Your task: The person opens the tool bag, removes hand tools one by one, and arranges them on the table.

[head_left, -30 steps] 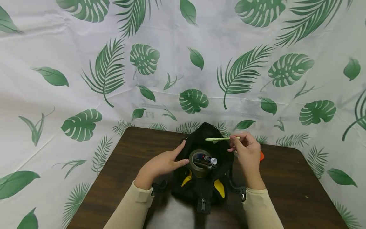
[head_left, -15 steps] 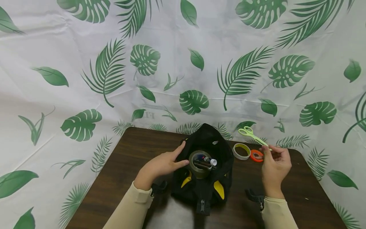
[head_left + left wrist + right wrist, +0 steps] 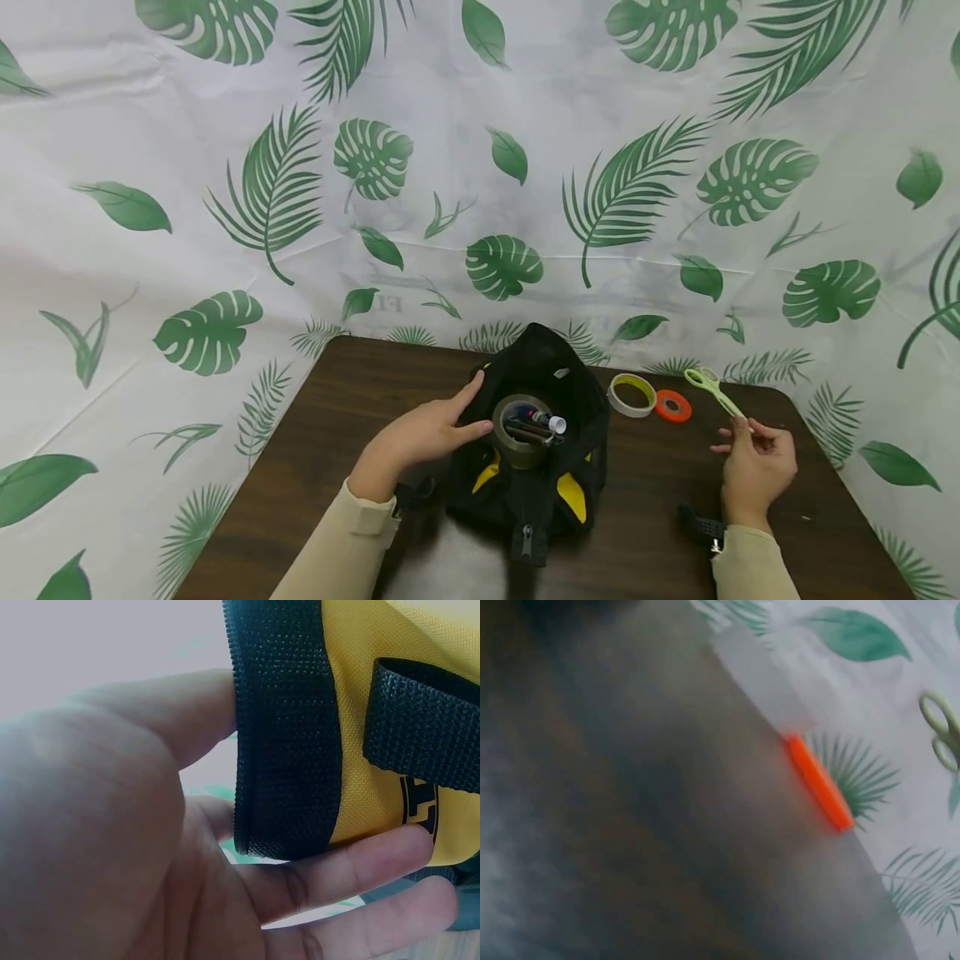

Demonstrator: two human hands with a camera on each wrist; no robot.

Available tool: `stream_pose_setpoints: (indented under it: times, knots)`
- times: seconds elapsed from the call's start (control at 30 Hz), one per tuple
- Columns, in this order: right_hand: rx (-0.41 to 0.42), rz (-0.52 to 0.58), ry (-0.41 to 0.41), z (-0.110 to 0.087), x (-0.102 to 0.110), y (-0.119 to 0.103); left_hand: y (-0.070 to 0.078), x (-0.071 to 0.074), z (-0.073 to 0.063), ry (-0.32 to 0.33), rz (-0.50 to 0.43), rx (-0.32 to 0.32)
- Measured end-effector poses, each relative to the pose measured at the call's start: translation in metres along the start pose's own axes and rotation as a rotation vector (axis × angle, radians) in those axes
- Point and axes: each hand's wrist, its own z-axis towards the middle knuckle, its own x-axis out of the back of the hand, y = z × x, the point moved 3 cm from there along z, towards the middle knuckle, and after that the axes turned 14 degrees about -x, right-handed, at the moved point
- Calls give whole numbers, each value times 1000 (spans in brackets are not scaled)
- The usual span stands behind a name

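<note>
A black and yellow zippered bag (image 3: 525,533) stands with its top spread apart on the table. My left hand (image 3: 420,437) holds its left rim. In the left wrist view, the thumb goes behind the zipper edge (image 3: 240,772), while two fingers lie along the yellow outside. Inside the bag are a brown tape roll (image 3: 506,442), a white-capped tube (image 3: 556,423) and dark slender items too unclear to name. My right hand (image 3: 757,471) pinches light-green scissors (image 3: 716,392) by the blade end, handles pointing up and left, right of the bag. The right wrist view shows only the scissors' handles (image 3: 939,724).
Right of the bag lie a white tape roll (image 3: 632,396) with a yellow core and an orange tape roll (image 3: 673,406). The brown table (image 3: 360,383) ends at a leaf-printed white sheet (image 3: 435,150) behind it.
My right hand has moved from above the bag out to the right with the scissors, turning their handles away, and the tape rolls have come into full view. The left hand stays on the rim.
</note>
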Motion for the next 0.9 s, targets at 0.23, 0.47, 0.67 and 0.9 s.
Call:
stream_pose_setpoints:
  times: [0.23,0.47,0.67,0.9]
  knots:
    - [-98,-64,56,2,7,9,0,-1,-2,2,-4,0]
    - [-482,-247,6,7,13,16,1,-1,-2,9,2,-5]
    - [-591,-291,-7,11,17,14,1,-3,-1,9,5,-2]
    - [-582,-444,-13,15,23,13,3,-5,0,7,-2,-9]
